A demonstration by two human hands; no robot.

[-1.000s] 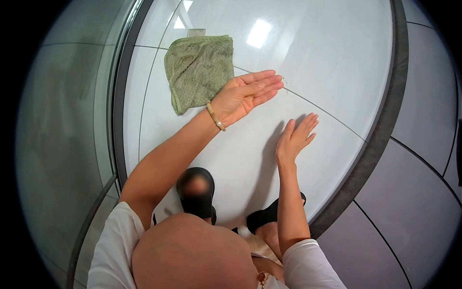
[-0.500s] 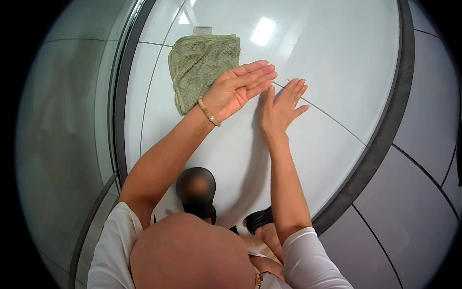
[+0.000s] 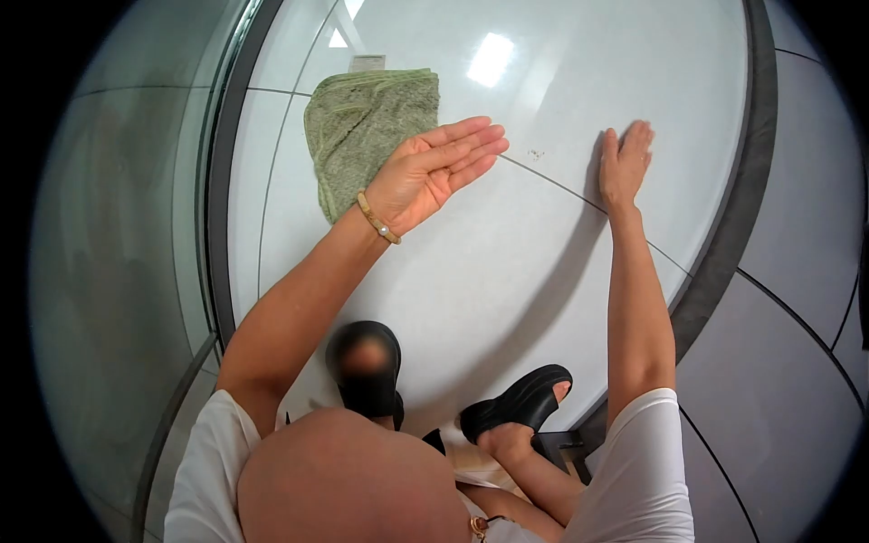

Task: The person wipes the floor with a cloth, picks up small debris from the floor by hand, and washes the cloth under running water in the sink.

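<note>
Palm up and with nothing in it, my left hand [image 3: 433, 176] has its fingers stretched out. It is over the lower right part of a folded green cloth [image 3: 367, 122] on the white tiled floor [image 3: 507, 271]. My right hand [image 3: 625, 165] is further right, fingers extended, back of the hand showing, at the floor near a tile seam; nothing shows in it. A small patch of dark crumbs [image 3: 536, 155] lies on the floor between the two hands.
A dark curved border [image 3: 735, 199] edges the floor on the right, with grey tiles [image 3: 778, 362] beyond. Glass panelling [image 3: 136, 226] runs along the left. Two black sandals [image 3: 516, 404] are on my feet at the bottom. A pale tag [image 3: 367, 62] lies at the cloth's top edge.
My right hand first moved up and left close to my left hand, then swung far right. My left hand shifted slightly left. The crumbs between them now show uncovered.
</note>
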